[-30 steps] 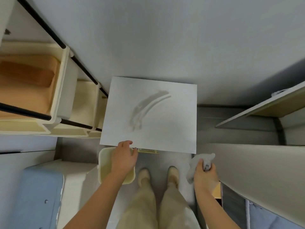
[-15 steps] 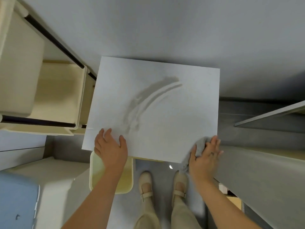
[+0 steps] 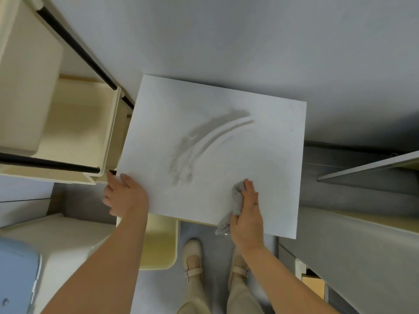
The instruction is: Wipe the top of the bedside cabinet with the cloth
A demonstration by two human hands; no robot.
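Note:
I look straight down on the white square top of the bedside cabinet (image 3: 260, 159). A grey curved smear (image 3: 204, 141) runs across its middle. My right hand (image 3: 248, 211) lies flat on a crumpled grey cloth (image 3: 237, 200) and presses it onto the top near the front edge, right of centre. The cloth's tail hangs over the front edge. My left hand (image 3: 125, 196) rests with spread fingers on the front left corner of the top and holds nothing.
A cream shelf unit with black rails (image 3: 74, 141) stands against the cabinet's left side. A cream bin (image 3: 158, 243) sits on the floor under the front edge. My feet (image 3: 192, 259) are below. A grey ledge (image 3: 362, 245) borders the right.
My right hand slid the cloth leftward and further onto the top from the front right corner. The left hand shifted to the front left corner. The view drew closer.

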